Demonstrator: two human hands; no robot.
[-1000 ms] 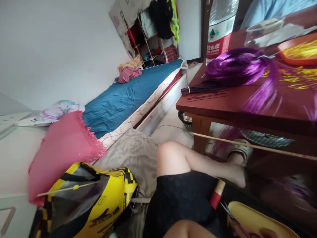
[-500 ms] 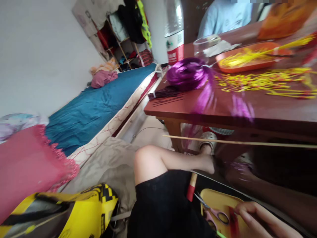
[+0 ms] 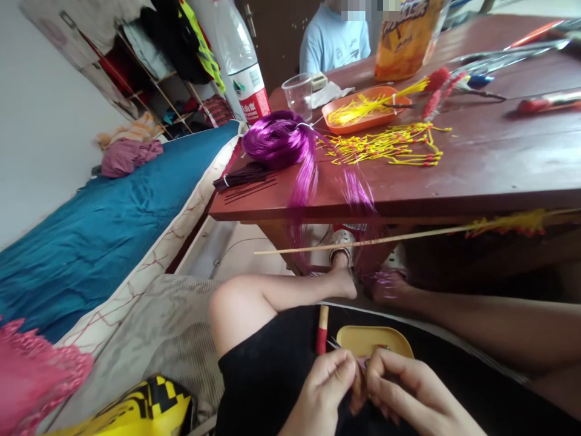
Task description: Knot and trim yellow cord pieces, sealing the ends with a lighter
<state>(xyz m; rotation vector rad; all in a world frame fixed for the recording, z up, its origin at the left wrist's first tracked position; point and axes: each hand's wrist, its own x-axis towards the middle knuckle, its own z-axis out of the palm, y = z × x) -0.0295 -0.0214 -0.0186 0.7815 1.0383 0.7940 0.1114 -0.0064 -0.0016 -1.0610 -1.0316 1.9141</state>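
Note:
My left hand and my right hand are close together above my lap, both with fingers pinched. Whatever lies between the fingertips is too small and hidden to make out. Just beyond them a small yellow tray rests on the black cloth over my lap. Most of its contents, with a pair of scissors, are covered by my hands. A short stick with a red-wrapped end lies left of the tray. Past the tray, a long thin stick with yellow-and-red tufts at its right part crosses the view.
The brown table bears a purple fibre bundle, dark thin sticks, yellow red-tipped stems, an orange tray, a plastic cup and a bottle. A person in a blue shirt is across it.
The view has swung to the right. My left hand has come into view beside my right hand, and both now cover the scissors and part of the yellow tray.

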